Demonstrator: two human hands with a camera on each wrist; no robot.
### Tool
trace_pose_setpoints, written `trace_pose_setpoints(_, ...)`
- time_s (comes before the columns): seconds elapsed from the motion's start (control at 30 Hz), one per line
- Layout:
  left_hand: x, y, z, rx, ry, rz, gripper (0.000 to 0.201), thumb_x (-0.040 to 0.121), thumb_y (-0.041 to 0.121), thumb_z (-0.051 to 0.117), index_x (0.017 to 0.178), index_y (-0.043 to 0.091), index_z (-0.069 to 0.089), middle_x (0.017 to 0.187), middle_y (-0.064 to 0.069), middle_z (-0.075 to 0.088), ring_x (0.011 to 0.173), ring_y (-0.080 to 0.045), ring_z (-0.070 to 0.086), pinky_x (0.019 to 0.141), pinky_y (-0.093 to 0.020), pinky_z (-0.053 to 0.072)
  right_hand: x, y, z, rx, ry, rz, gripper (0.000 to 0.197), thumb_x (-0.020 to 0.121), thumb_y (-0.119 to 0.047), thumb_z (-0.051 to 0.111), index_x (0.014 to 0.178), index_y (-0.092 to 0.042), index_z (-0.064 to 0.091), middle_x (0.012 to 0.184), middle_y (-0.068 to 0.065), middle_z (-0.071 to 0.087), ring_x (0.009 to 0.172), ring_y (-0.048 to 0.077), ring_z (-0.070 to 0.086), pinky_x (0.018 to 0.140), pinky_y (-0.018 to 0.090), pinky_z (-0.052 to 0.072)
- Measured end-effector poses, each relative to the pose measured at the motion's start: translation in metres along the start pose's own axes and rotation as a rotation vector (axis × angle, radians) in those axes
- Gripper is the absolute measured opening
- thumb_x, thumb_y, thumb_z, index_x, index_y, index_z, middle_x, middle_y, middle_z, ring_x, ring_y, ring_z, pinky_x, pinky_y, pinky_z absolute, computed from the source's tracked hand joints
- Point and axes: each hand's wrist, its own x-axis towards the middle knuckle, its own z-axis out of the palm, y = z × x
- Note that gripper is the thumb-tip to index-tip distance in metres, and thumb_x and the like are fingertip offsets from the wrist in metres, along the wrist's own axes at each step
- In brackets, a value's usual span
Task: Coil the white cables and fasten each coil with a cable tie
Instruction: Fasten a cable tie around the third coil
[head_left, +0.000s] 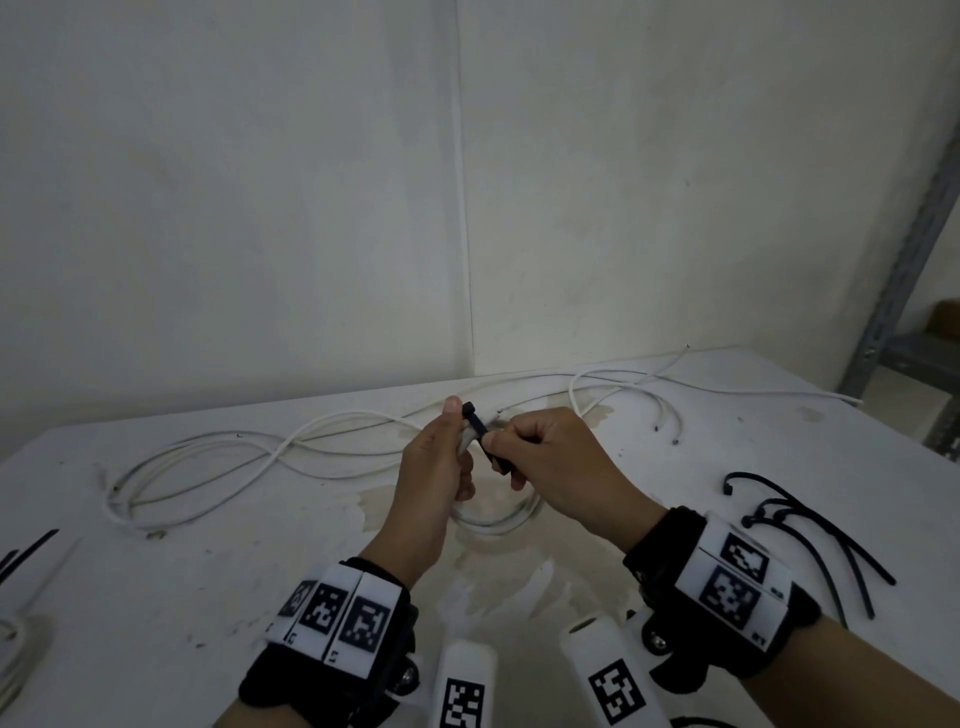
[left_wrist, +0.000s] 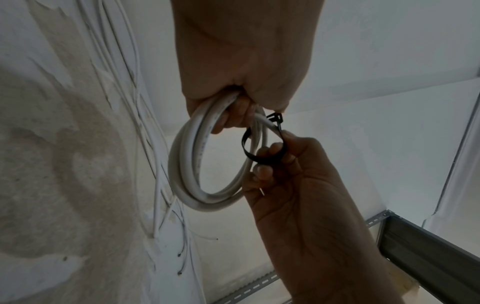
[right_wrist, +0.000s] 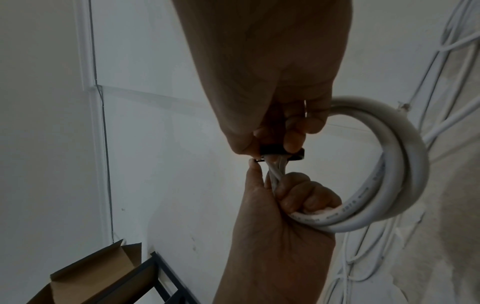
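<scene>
left hand (head_left: 439, 462) grips white cable coil (left_wrist: 187, 164) above the surface (head_left: 208, 561), fingers curled round it. right hand (head_left: 550, 462) pinches black cable tie (left_wrist: 262, 152) looped round the coil, just beside left thumb.

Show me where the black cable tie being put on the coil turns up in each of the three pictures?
Head: the tie is at centre, pinched between both hands.
Left wrist: the tie loops the coil just right of centre.
Right wrist: the tie is at centre, under the fingertips.
Shared landmark: the coil, gripped by the left hand.
</scene>
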Motion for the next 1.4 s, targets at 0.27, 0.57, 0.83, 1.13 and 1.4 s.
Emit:
trace_pose_setpoints(0.27,0.001,0.0,-0.003,-0.027,-0.002,-0.039,0.037,0.096,0.036,0.044,0.064,0.018,0.05,0.038,0.011,0.032,0.035,-0.004,0.028,0.044,-0.021,0.026,-0.003,0.002,0.002,-0.017,-0.006,-0.025,0.032,0.089,-0.017,0.057,0.061,-0.002,0.058,0.058,-0.007,0.057,0.047,0.004,0.049,0.053,0.015,0.04)
trace_pose_setpoints(0.57,0.001,0.0,-0.005,-0.031,-0.007,-0.029,0.039,0.097,0.037,0.039,0.065,0.017,0.05,0.038,0.011,0.031,0.035,-0.005,0.027,0.045,-0.022,0.026,-0.003,0.0,0.001,-0.011,-0.064,-0.067,0.032,0.092,-0.019,0.053,0.062,-0.012,0.054,0.064,-0.007,0.056,0.049,0.0,0.048,0.054,0.01,0.04)
trace_pose_setpoints(0.83,0.002,-0.001,-0.005,-0.024,-0.019,-0.017,0.039,0.098,0.037,0.038,0.068,0.015,0.05,0.038,0.012,0.03,0.035,-0.005,0.027,0.043,-0.021,0.027,-0.002,0.0,0.002,-0.017,-0.055,-0.047,0.029,0.091,-0.018,0.054,0.064,-0.005,0.057,0.061,-0.006,0.057,0.051,0.006,0.048,0.056,0.018,0.041)
trace_pose_setpoints(1.13,0.001,0.0,-0.006,0.008,-0.004,0.007,0.042,0.097,0.037,0.04,0.06,0.017,0.047,0.039,0.011,0.032,0.035,-0.004,0.028,0.043,-0.021,0.027,0.0,-0.001,0.004,-0.007,-0.038,-0.033,0.032,0.091,-0.019,0.055,0.06,-0.01,0.055,0.06,-0.006,0.057,0.047,0.003,0.045,0.051,0.011,0.039)
trace_pose_setpoints(1.4,-0.004,-0.006,-0.007,0.068,0.003,0.081,0.047,0.096,0.032,0.043,0.05,0.028,0.049,0.045,0.009,0.033,0.04,-0.006,0.029,0.049,-0.025,0.026,0.004,0.002,0.017,-0.153,0.103,-0.122,0.033,0.09,-0.029,0.058,0.058,-0.02,0.053,0.056,-0.002,0.054,0.045,0.005,0.048,0.051,0.013,0.038)
